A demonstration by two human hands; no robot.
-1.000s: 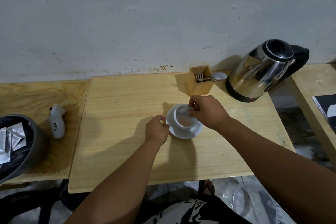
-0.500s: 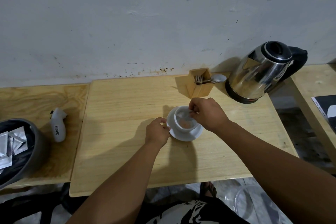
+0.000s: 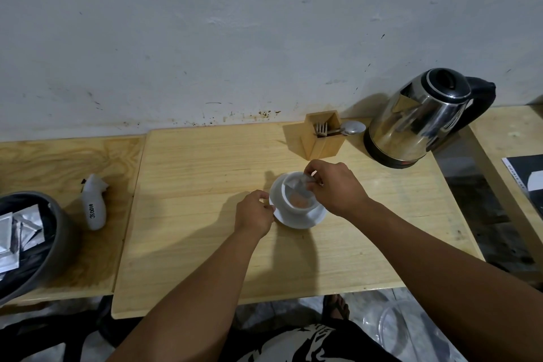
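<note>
Reaching in from the bottom edge with the left hand point(image 3: 254, 210), forearm straight and angled up to the right, fingers curled, thumb and fingertips pinching the left rim of the white saucer point(image 3: 293, 220)

Coming in from the lower right with the right hand point(image 3: 338, 188), wrist bent down over the white cup point(image 3: 305, 210), thumb and forefinger pinching a small silvery item point(image 3: 297, 185) tipped into the cup's mouth; too blurred to tell sachet from spoon. Reddish-brown contents inside the cup. Cup upright on the saucer, saucer flat on the pale wooden table point(image 3: 191, 185), a little right of the middle

Room around it: bare wood to the left as far as the seam with the lower side table point(image 3: 58, 161), and bare wood toward the near edge under both forearms. Tighter behind: wooden cutlery holder point(image 3: 321, 144) just beyond the right knuckles, with 1 fork point(image 3: 321, 128) and 1 spoon point(image 3: 354, 127) in it. Steel kettle point(image 3: 423, 120) at the back right corner, near the right edge, well apart from the cup. On the side table, a white bottle point(image 3: 95, 206) lying down and a grey bin point(image 3: 55, 232) holding silver sachets point(image 3: 28, 229)
</note>
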